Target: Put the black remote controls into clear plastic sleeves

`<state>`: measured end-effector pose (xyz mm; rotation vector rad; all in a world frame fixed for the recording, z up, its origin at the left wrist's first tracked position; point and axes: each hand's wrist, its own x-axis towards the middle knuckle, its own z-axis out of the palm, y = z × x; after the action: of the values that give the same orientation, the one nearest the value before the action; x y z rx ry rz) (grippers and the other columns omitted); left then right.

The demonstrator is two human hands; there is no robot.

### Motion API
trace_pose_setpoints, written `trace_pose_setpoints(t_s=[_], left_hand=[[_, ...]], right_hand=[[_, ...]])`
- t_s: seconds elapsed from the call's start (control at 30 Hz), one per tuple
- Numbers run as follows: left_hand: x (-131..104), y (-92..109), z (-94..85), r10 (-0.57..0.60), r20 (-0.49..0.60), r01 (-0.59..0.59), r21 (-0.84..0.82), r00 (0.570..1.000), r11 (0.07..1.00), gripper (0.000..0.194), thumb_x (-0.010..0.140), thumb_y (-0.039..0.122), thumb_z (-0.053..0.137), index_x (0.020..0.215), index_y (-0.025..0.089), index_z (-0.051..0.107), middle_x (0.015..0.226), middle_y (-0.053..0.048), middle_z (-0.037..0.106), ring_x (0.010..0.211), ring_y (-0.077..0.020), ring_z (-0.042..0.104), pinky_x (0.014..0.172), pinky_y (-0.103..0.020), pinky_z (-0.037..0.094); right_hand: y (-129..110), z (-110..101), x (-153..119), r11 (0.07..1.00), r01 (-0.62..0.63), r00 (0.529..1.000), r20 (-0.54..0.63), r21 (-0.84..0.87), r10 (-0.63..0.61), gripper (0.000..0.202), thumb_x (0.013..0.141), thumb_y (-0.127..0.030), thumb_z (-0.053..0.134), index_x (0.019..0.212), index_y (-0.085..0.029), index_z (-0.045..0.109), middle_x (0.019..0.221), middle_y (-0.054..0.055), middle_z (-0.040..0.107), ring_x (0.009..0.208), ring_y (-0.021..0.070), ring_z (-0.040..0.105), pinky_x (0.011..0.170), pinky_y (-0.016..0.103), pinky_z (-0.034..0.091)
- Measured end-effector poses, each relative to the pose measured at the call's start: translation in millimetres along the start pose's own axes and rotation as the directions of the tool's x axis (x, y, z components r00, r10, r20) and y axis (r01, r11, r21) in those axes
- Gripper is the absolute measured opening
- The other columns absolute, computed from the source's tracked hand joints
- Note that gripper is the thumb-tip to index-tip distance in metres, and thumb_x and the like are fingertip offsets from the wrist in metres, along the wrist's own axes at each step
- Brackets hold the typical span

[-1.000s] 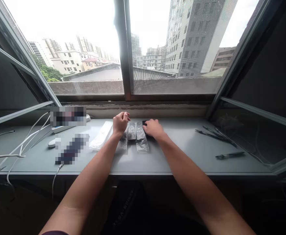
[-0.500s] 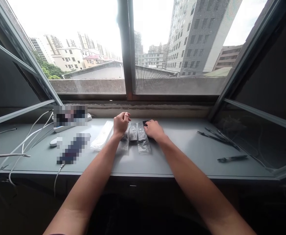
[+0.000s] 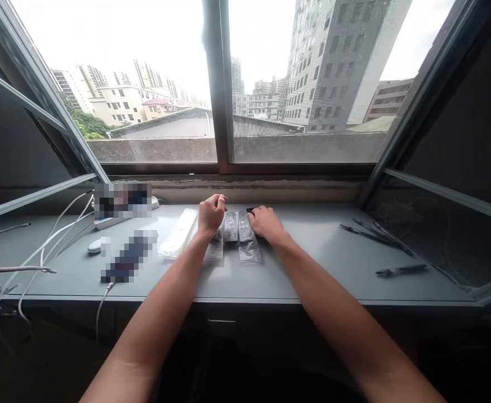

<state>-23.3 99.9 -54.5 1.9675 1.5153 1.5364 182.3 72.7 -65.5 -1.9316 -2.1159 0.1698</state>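
My left hand (image 3: 212, 216) is closed, its fingers curled, above the left part of a row of clear plastic bags. What its fingers hold, if anything, is hidden. Under that wrist lies a bagged dark item (image 3: 215, 250), mostly covered. The middle bag (image 3: 230, 226) contains a dark, flat piece with buttons like a remote control. Beside it lies another bagged remote control (image 3: 248, 238), the loose end of its bag towards me. My right hand (image 3: 266, 221) has bent fingers closed on the upper right edge of this one. A white plastic packet (image 3: 178, 232) lies left of my left hand.
On the desk (image 3: 321, 280), a white mouse-like object (image 3: 95, 245), a blurred-out device with a cable (image 3: 127, 260) and a power strip (image 3: 115, 220) stand left. White cables (image 3: 39, 246) trail there. Pens (image 3: 400, 271) lie right. A window (image 3: 223, 112) rises behind.
The view has shifted slightly. Both hands keep nearly the same pose and place over the bags, and the bags look unmoved.
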Motion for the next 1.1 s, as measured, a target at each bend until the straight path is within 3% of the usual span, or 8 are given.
trace_pose_setpoints(t_s=[0.2,0.33,0.43,0.53,0.67,0.8,0.93,1.1], left_hand=[[1,-6,0.5,0.002,0.017,-0.003,0.103,1.000,0.995,0.040,0.105,0.041,0.051,0.082,0.024,0.079,0.066,-0.004,0.071,0.066,-0.0233,0.065,0.070,-0.035,0.043],[2,-11,1.1,-0.015,0.037,0.010,0.139,0.999,0.990,0.044,0.105,0.045,0.051,0.075,0.025,0.076,0.066,-0.005,0.071,0.067,-0.0248,0.066,0.069,-0.036,0.041],[2,-14,2.2,-0.009,0.053,0.001,0.159,0.999,0.987,0.044,0.105,0.045,0.051,0.074,0.026,0.076,0.065,-0.006,0.071,0.068,-0.0256,0.066,0.069,-0.036,0.040],[2,-17,3.8,0.000,0.081,-0.015,0.194,0.997,0.981,0.044,0.105,0.045,0.051,0.073,0.027,0.075,0.064,-0.006,0.070,0.068,-0.0262,0.066,0.068,-0.036,0.038],[3,-19,5.3,0.009,0.113,-0.034,0.222,0.994,0.974,0.043,0.105,0.044,0.052,0.073,0.027,0.076,0.064,-0.006,0.071,0.068,-0.0265,0.067,0.068,-0.036,0.039],[3,-20,5.8,0.013,0.122,-0.041,0.225,0.992,0.974,0.043,0.105,0.044,0.053,0.073,0.027,0.076,0.066,-0.007,0.073,0.068,-0.0263,0.067,0.068,-0.037,0.040],[3,-22,5.8,0.023,0.122,-0.049,0.220,0.992,0.974,0.044,0.105,0.044,0.052,0.072,0.027,0.076,0.068,-0.007,0.074,0.068,-0.0264,0.067,0.069,-0.037,0.041],[3,-23,6.2,0.025,0.124,-0.052,0.216,0.992,0.975,0.044,0.105,0.044,0.053,0.074,0.027,0.078,0.071,-0.008,0.076,0.070,-0.0274,0.069,0.070,-0.037,0.043]], right_hand=[[1,3,3,1.000,0.012,1.000,-0.012,0.010,-0.011,0.051,0.117,-0.044,0.035,0.142,-0.015,0.069,0.152,0.021,0.062,0.139,0.0389,0.054,0.114,0.049,0.041],[0,3,4,0.999,0.038,0.999,-0.038,0.037,-0.036,0.056,0.116,-0.056,0.037,0.142,-0.018,0.068,0.152,0.019,0.062,0.139,0.0381,0.054,0.115,0.048,0.040],[-1,2,4,0.993,0.089,0.995,-0.059,0.079,-0.085,0.053,0.112,-0.061,0.048,0.130,-0.018,0.074,0.146,0.017,0.065,0.136,0.0360,0.056,0.113,0.043,0.042],[-2,2,4,0.987,0.129,0.989,-0.077,0.091,-0.122,0.041,0.110,-0.054,0.057,0.120,-0.019,0.076,0.136,0.015,0.069,0.128,0.0317,0.059,0.110,0.039,0.043],[-3,0,3,0.981,0.173,0.981,-0.105,0.090,-0.164,0.036,0.110,-0.050,0.059,0.117,-0.020,0.077,0.130,0.014,0.071,0.125,0.0291,0.061,0.110,0.036,0.043],[-1,-9,0,0.952,0.275,0.960,-0.081,0.133,-0.266,0.043,0.108,-0.059,0.062,0.117,-0.021,0.079,0.125,0.011,0.075,0.120,0.0268,0.064,0.108,0.033,0.043],[1,-26,-7,0.885,0.405,0.913,-0.054,0.230,-0.404,0.049,0.092,-0.071,0.079,0.102,-0.024,0.081,0.112,0.007,0.078,0.120,0.0265,0.064,0.106,0.031,0.044],[-1,-41,-16,0.875,0.392,0.891,0.118,0.285,-0.438,0.055,0.062,-0.066,0.100,0.092,-0.026,0.078,0.104,0.003,0.077,0.122,0.0306,0.061,0.096,0.031,0.049]])
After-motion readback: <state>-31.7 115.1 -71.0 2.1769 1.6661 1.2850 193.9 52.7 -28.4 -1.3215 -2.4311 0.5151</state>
